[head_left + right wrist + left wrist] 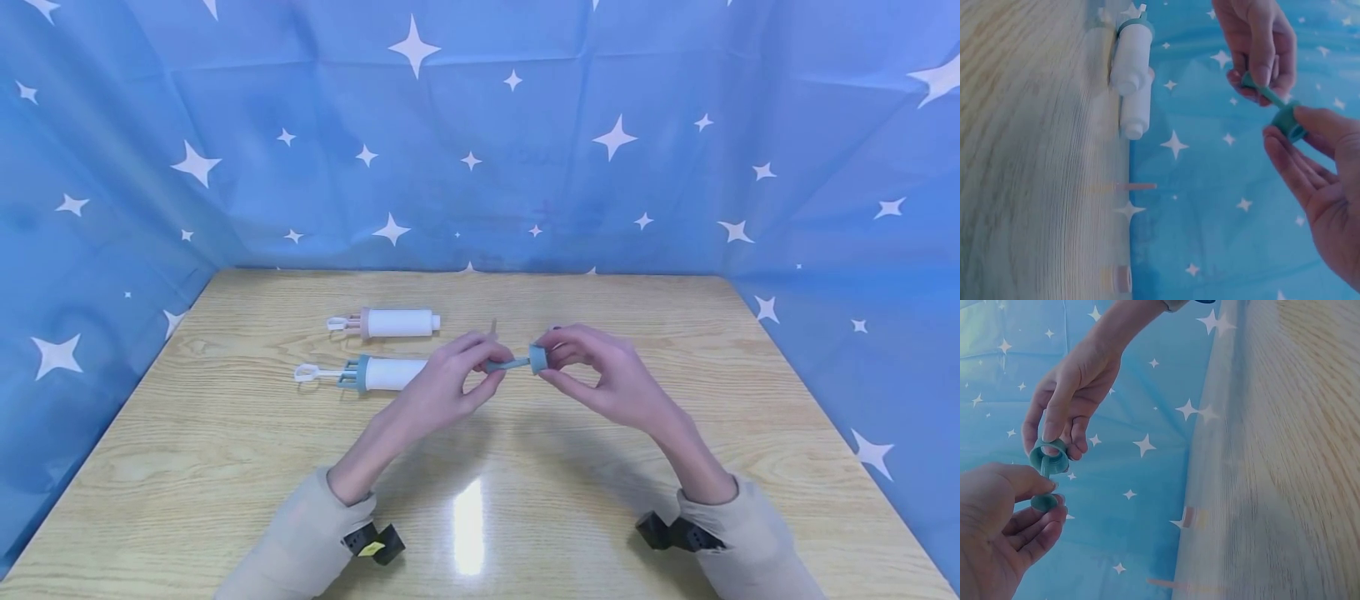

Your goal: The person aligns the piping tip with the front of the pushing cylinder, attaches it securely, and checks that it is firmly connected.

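Note:
My left hand (453, 375) pinches a teal rod (510, 364) between thumb and fingers. One end of the rod widens into a round disc (1044, 502) at the left fingertips. A short teal ring-shaped cap (537, 358) is pinched by the fingertips of my right hand (611, 375). The rod's far end meets this cap, and in the left wrist view it reaches into the cap's open ring. Both hands are raised above the table. Close behind the left hand lies a white cylinder (390, 374) with a teal collar and a white loop handle, its right end hidden by that hand.
A smaller white cylinder (401, 322) with a pink collar lies farther back on the wooden table (225, 467). A thin pinkish stick (493, 327) lies beyond the left fingers. The right wrist view shows a small pink ring (1124, 279). Blue star-patterned cloth (525, 192) surrounds the table.

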